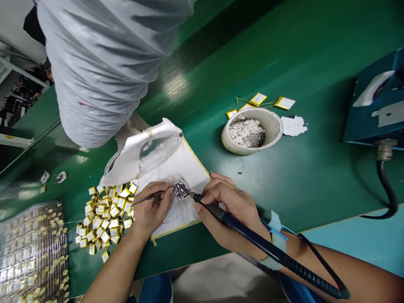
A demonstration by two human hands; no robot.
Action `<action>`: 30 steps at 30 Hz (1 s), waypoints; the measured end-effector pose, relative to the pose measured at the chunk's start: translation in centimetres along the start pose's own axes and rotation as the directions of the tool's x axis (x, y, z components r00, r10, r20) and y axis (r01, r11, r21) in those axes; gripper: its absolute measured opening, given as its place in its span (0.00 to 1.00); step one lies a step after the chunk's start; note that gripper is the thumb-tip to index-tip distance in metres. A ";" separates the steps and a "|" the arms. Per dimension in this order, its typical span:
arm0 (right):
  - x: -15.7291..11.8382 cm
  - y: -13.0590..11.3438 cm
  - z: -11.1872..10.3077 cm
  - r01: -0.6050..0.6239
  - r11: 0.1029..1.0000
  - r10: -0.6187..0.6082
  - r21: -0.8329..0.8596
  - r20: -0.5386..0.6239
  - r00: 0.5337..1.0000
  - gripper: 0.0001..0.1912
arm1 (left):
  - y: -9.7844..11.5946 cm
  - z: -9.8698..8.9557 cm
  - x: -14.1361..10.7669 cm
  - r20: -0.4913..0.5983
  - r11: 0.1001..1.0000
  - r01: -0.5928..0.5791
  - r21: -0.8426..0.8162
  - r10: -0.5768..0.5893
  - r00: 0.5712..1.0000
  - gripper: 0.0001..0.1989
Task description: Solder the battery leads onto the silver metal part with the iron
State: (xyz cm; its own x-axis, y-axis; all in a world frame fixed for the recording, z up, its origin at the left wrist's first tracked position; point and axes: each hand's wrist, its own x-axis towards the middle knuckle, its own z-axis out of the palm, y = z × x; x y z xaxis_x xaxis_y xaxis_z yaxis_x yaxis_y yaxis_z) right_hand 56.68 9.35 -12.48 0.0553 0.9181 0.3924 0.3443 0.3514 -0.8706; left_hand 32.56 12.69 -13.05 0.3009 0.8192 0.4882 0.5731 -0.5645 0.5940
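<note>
My left hand pinches slim metal tweezers, whose long end sticks out to the left past my fingers. My right hand grips a soldering iron with a dark blue handle, its metal tip touching or almost touching a small silver metal piece. That piece lies between my hands on a white sheet edged with yellow tape. A heap of small yellow-edged pouch batteries lies just left of my left hand.
A clear magnifier lens overhangs the sheet. Behind it hangs a grey flexible duct. A stone pot of silvery solder scraps stands on the green bench among several batteries. A blue soldering station stands right; a plastic tray of batteries lies lower left.
</note>
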 end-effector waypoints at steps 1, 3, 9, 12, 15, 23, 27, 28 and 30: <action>0.0 0.0 0.0 0.002 1.000 -0.002 -0.002 0.004 1.000 0.11 | 0.0 0.0 0.0 0.003 1.000 0.000 0.003 0.000 1.000 0.09; 0.0 0.1 0.1 0.004 1.000 -0.004 -0.007 0.009 1.000 0.11 | 0.0 0.0 -0.1 0.010 1.000 0.003 0.009 -0.003 1.000 0.09; -0.1 0.0 0.1 0.005 1.000 -0.005 -0.019 0.015 1.000 0.12 | -0.1 0.0 -0.1 0.009 1.000 0.001 0.026 -0.002 1.000 0.08; 0.0 -0.1 0.0 0.011 1.000 -0.011 -0.026 0.019 1.000 0.12 | -0.2 0.0 -0.2 0.014 1.000 0.006 0.025 -0.006 1.000 0.08; 0.0 -0.1 0.0 0.017 0.999 -0.017 -0.032 0.016 1.000 0.11 | -0.1 0.1 -0.2 0.013 1.000 0.007 0.028 -0.007 1.000 0.08; 0.2 -0.6 -0.6 -0.018 1.000 0.020 0.024 -0.070 0.997 0.13 | -0.1 0.2 -0.1 0.006 1.000 0.009 0.008 -0.009 1.000 0.07; -0.6 -0.8 -2.4 -0.050 0.995 0.062 0.083 -0.149 0.987 0.13 | -0.1 0.2 -0.1 0.004 1.000 0.008 -0.001 -0.008 1.000 0.09; -0.9 -0.5 -3.2 -0.036 0.995 0.053 0.097 -0.189 0.981 0.12 | -0.2 0.1 -0.2 -0.009 1.000 0.005 -0.012 -0.005 1.000 0.10; -1.4 0.4 -4.8 0.021 0.995 0.008 0.094 -0.295 0.955 0.11 | -0.3 -0.4 -0.4 -0.061 0.999 -0.002 -0.052 -0.001 0.998 0.08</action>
State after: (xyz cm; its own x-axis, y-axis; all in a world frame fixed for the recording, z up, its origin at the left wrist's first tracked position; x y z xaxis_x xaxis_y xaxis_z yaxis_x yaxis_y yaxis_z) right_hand 61.29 7.34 -11.95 0.3321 0.8258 0.4557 0.2554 0.3863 -0.8863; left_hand 31.97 12.48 -13.13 0.2532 0.8120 0.5258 0.5319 -0.5709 0.6255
